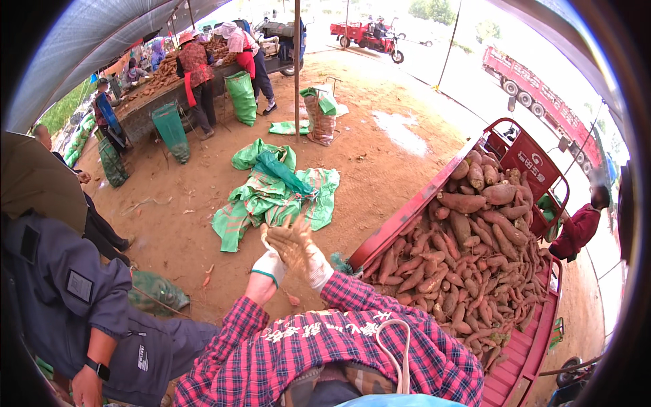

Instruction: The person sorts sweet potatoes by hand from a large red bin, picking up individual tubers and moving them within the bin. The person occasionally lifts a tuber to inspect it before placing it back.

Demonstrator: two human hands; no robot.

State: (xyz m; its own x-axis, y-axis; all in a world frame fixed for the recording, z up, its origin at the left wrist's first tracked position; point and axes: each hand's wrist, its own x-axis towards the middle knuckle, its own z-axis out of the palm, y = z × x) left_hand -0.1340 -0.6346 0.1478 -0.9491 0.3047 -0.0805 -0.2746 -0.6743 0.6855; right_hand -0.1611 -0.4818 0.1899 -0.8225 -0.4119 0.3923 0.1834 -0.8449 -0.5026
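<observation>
My left hand point(271, 257), in a white work glove with a teal cuff, is raised in front of my chest and partly hidden behind the other hand. My right hand point(297, 249), in a soiled, yellowish-brown glove, lies against or just over it, blurred, with its fingers spread and nothing seen in them. Beyond both hands, a pile of green woven sacks point(264, 196) lies on the dirt ground, with a darker teal mesh sack point(282, 173) on top. To the right, a heap of sweet potatoes point(463, 254) fills the bed of a red cargo tricycle point(407, 208).
A person in dark clothes point(66, 290) stands close at my left. A filled green mesh sack point(158, 292) lies beside them. Co-workers point(196, 66) stand at a long sorting table point(147, 112) with sweet potatoes. A metal pole point(297, 71) rises ahead. Another person point(580, 224) stands beyond the tricycle.
</observation>
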